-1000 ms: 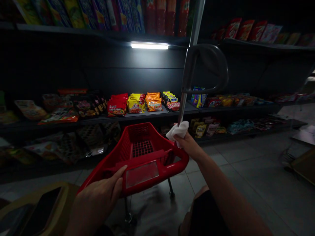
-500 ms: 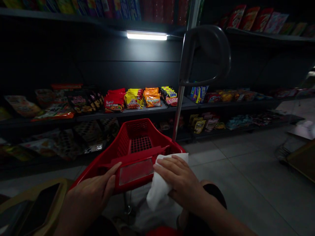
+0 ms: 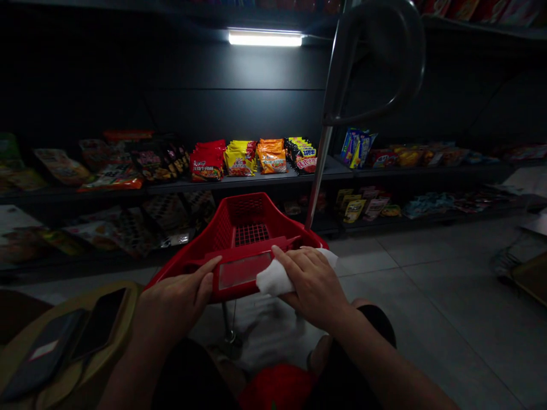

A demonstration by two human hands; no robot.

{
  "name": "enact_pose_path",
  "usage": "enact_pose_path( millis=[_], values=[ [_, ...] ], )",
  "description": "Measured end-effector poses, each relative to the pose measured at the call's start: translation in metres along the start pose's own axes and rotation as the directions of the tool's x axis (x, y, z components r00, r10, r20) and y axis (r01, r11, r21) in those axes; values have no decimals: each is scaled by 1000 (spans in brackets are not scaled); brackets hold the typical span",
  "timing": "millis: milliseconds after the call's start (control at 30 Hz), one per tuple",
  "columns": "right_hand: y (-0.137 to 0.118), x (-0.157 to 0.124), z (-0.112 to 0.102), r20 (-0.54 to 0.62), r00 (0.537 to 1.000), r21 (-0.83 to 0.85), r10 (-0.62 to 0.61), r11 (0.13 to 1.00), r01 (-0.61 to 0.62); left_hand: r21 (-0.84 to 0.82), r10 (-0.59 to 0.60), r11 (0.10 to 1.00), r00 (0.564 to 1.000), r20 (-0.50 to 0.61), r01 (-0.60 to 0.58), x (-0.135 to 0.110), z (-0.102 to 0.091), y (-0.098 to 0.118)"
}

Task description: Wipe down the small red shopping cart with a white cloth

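In front of my knees stands a red shopping cart (image 3: 294, 223), its basket pointing toward the shelves. My left hand (image 3: 182, 296) is closed round the left part of the cart's handle, thumb and forefinger beside the framed panel (image 3: 243, 269) in the handle's middle. A white cloth (image 3: 273, 279) is bunched under my right hand (image 3: 311, 282), which presses it round the right part of the handle. The cloth sticks out on both sides of the fingers and covers the panel's right end.
A stool (image 3: 130, 310) at my left bears a phone (image 3: 100, 323) and a dark flat case (image 3: 51, 344). Behind the cart, shelves hold noodle packets (image 3: 208, 162) and snack bags. A metal pole with a grey looped handle (image 3: 416, 62) rises at the cart's right.
My right hand has drawn the cloth in, and its hanging end is now bunched on the handle. The view has tilted down and shifted left. My left hand keeps its hold.
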State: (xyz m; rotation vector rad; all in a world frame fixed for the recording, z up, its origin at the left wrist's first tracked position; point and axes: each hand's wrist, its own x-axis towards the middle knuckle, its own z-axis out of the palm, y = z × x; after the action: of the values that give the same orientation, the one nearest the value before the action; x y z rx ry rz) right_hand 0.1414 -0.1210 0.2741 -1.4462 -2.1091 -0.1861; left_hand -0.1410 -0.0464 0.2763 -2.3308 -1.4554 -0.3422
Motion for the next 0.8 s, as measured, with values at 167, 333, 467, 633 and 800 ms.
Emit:
enact_pose_path(
  millis=[167, 333, 467, 633, 800],
  values=[
    [39, -27, 4, -128, 990, -20, -58, 998, 56, 1, 23, 1000, 1000, 15, -23, 0, -4, 3],
    [18, -34, 28, -317, 945, -44, 76, 995, -94, -6, -6, 1000, 1000, 15, 6, 3, -6, 21],
    [-35, -27, 67, -233, 953, -153, -195, 975, 162, -15, -5, 1000, 1000, -9, 5, 4, -4, 32],
    [1, -50, 81, -341, 920, -145, -192, 978, 150, 15, 37, 999, 999, -32, -36, 1, -3, 29],
    [49, -47, 62, -535, 641, 646, 550, 756, -109, 27, 61, 998, 997, -45, -60, 1, 0, 26]
  ],
)
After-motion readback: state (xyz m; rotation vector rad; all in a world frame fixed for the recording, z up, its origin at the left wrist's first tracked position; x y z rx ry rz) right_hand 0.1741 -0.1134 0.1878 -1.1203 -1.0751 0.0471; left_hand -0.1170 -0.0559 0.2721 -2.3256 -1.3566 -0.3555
